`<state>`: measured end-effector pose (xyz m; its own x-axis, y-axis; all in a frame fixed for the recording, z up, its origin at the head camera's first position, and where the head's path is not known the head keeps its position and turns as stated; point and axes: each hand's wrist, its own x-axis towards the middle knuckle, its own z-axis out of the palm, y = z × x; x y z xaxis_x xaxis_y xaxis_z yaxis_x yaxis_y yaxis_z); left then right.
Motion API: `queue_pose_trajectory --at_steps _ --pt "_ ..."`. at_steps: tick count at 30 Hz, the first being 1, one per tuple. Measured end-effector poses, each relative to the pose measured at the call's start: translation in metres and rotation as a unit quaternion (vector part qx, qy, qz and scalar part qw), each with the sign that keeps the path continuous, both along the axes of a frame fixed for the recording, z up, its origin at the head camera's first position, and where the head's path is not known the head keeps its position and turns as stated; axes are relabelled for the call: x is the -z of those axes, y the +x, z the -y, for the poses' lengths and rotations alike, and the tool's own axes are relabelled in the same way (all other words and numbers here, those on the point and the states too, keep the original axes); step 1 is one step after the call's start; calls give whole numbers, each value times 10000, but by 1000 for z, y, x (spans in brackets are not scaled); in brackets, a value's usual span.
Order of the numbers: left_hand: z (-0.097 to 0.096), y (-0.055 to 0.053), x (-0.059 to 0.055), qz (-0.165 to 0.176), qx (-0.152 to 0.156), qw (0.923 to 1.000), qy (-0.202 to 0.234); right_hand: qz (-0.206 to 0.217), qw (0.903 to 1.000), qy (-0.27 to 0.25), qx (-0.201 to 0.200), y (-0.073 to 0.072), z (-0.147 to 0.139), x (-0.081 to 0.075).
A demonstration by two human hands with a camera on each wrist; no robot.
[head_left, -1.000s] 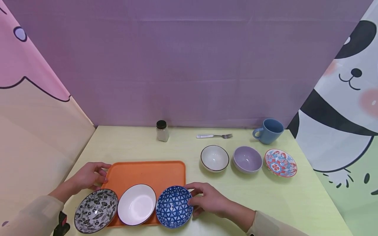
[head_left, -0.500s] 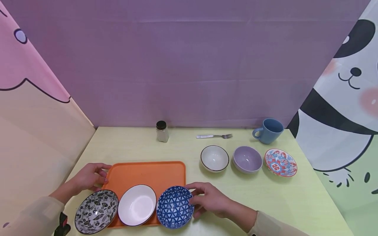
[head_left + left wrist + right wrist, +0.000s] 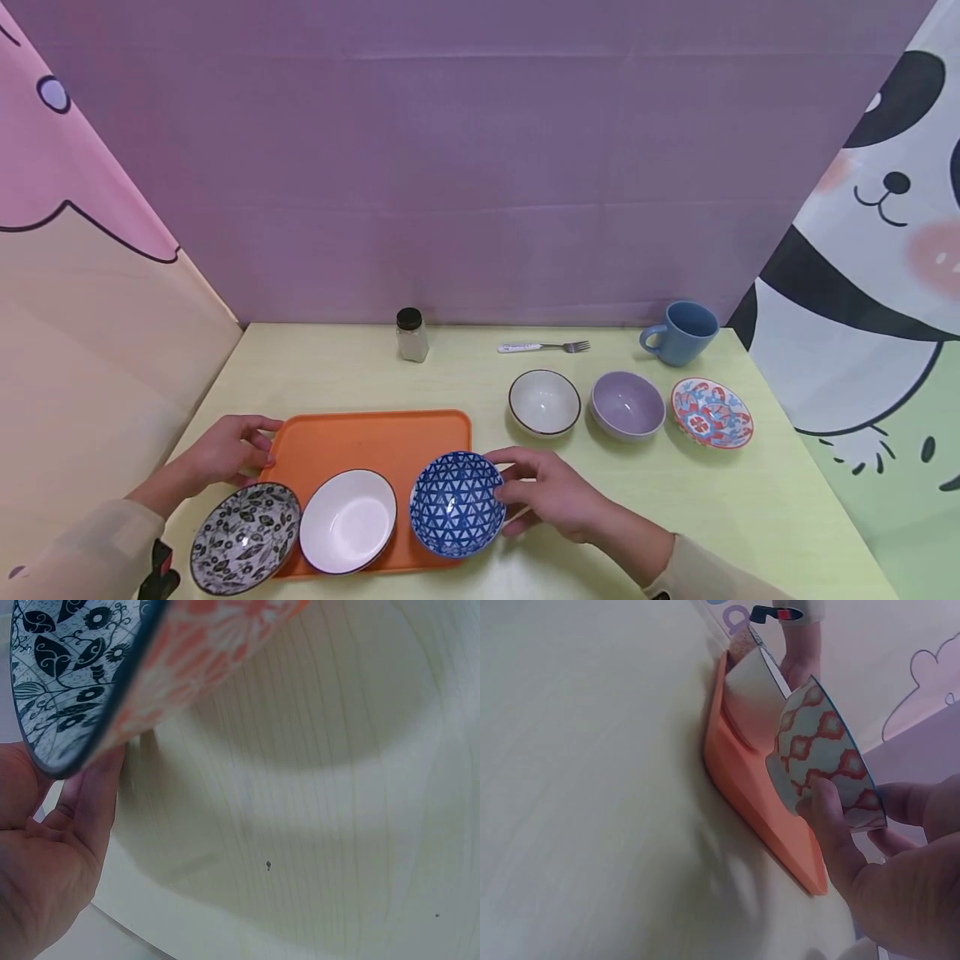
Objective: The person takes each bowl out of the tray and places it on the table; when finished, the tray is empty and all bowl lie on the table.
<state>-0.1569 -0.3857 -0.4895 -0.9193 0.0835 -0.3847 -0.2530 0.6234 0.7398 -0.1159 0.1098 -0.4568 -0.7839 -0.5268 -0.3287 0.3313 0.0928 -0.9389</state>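
Blue triangle-patterned bowl [image 3: 453,508] at lower centre of the frame, pinched at its rim by the right hand [image 3: 553,493] over the orange tray [image 3: 352,437]; left hand [image 3: 223,452] by the tray's left edge, grip impossible to tell.

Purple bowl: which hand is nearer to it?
Right. The right hand, holding the blue patterned bowl, is left of the purple bowl and closer to the person; the left hand is much farther left, by the left edge of the orange tray.
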Motion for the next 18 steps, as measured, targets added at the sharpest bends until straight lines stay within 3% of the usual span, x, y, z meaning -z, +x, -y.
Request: queue_pose_trajectory --at_steps 18 --pt "-1 0 -3 41 -5 10000 14 34 9989 60 473 -8 -50 4"
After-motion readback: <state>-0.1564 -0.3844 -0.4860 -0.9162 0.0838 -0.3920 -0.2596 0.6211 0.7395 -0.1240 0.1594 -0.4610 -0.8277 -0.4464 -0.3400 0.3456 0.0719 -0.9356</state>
